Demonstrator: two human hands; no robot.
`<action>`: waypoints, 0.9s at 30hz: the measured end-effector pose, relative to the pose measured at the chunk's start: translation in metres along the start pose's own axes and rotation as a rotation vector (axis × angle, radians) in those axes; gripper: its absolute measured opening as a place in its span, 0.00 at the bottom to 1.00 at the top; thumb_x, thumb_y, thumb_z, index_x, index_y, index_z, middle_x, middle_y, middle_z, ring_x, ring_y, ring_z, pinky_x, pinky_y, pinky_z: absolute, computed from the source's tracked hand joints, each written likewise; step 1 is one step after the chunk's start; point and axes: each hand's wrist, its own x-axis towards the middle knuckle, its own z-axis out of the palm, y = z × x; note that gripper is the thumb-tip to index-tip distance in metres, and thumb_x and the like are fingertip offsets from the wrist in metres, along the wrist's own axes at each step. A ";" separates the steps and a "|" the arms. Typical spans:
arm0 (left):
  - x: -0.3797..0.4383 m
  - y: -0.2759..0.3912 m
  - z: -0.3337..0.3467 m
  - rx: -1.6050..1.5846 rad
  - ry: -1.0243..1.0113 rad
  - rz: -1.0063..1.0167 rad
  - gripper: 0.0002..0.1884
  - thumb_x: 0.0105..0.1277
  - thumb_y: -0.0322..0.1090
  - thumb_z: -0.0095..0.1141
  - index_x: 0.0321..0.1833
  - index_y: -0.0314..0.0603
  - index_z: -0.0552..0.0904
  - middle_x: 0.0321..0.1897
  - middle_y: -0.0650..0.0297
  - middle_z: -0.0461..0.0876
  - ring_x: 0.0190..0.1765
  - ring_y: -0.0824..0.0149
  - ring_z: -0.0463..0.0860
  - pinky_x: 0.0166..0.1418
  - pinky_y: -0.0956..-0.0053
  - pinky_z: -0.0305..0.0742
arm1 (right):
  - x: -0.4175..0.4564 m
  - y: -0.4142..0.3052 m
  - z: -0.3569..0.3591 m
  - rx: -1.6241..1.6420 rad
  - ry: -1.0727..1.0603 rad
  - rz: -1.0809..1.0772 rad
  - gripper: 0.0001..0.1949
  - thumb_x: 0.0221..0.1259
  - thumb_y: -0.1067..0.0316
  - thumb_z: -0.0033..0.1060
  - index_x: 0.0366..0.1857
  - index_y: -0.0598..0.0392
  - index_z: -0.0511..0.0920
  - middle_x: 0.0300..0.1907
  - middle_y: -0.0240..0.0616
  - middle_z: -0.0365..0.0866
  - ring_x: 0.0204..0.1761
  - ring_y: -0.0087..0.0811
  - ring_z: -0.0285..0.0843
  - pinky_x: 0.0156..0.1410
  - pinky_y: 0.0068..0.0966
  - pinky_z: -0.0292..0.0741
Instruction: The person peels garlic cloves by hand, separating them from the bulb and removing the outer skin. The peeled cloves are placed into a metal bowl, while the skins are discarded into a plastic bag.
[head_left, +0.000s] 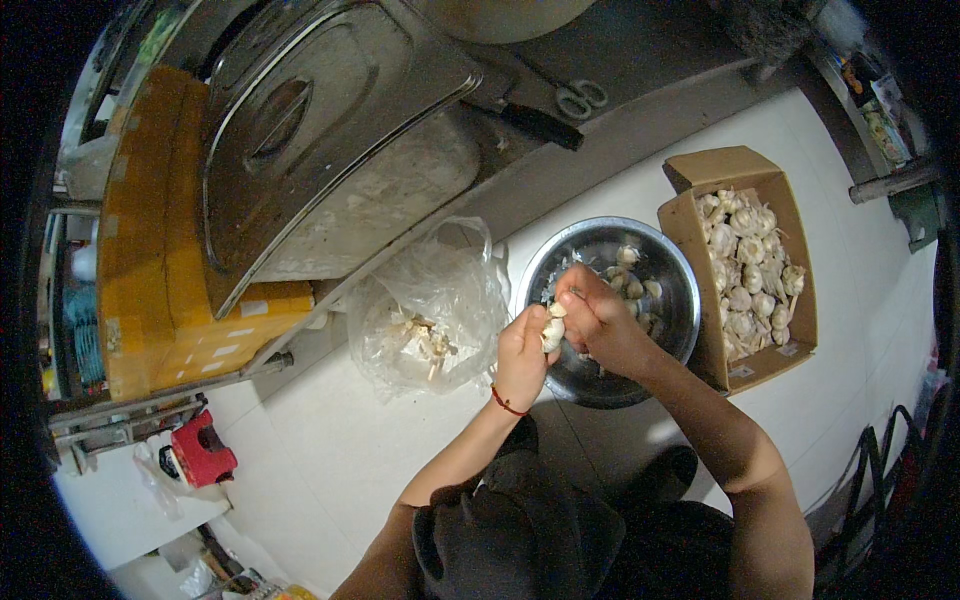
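My left hand (523, 356), with a red cord at its wrist, grips a garlic bulb (553, 335) above the left rim of a metal bowl (686, 259). Against the top of that bulb are the bent fingers of my right hand (592, 315); something small and dark shows between them, too little to name. Garlic pieces (628, 256) and bits of skin lie in the bowl, partly hidden by my right hand and forearm. To the left, a clear plastic bag (469, 292) holds garlic skins and stems (431, 345). An open cardboard box (806, 300) full of garlic bulbs (750, 251) is right of the bowl.
Beyond the bag and bowl runs a low shelf with a lidded metal container (315, 97), a black handle (541, 126) and scissors (581, 99). A taped yellow-brown carton (150, 247) stands at the left. Lower left is a red object (204, 450); dark metal legs (870, 480) are at the lower right.
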 end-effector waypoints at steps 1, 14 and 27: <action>-0.001 0.001 0.002 -0.031 0.018 0.001 0.18 0.72 0.43 0.37 0.30 0.39 0.72 0.19 0.72 0.68 0.20 0.81 0.64 0.22 0.85 0.60 | 0.001 0.001 0.001 0.078 0.008 0.037 0.06 0.68 0.65 0.37 0.32 0.52 0.64 0.19 0.26 0.59 0.17 0.16 0.54 0.20 0.18 0.55; 0.009 0.011 -0.007 0.716 0.207 0.438 0.14 0.70 0.36 0.40 0.29 0.35 0.71 0.19 0.48 0.73 0.24 0.50 0.77 0.27 0.64 0.68 | 0.005 0.008 0.000 0.047 -0.078 0.204 0.06 0.56 0.67 0.51 0.31 0.57 0.69 0.30 0.41 0.72 0.33 0.33 0.73 0.37 0.27 0.70; 0.010 -0.005 0.011 0.565 0.233 0.400 0.16 0.71 0.38 0.37 0.29 0.34 0.71 0.18 0.50 0.70 0.20 0.58 0.71 0.27 0.67 0.66 | -0.009 0.011 0.019 -0.285 0.240 -0.211 0.05 0.63 0.70 0.44 0.32 0.60 0.68 0.26 0.41 0.69 0.28 0.31 0.69 0.34 0.27 0.67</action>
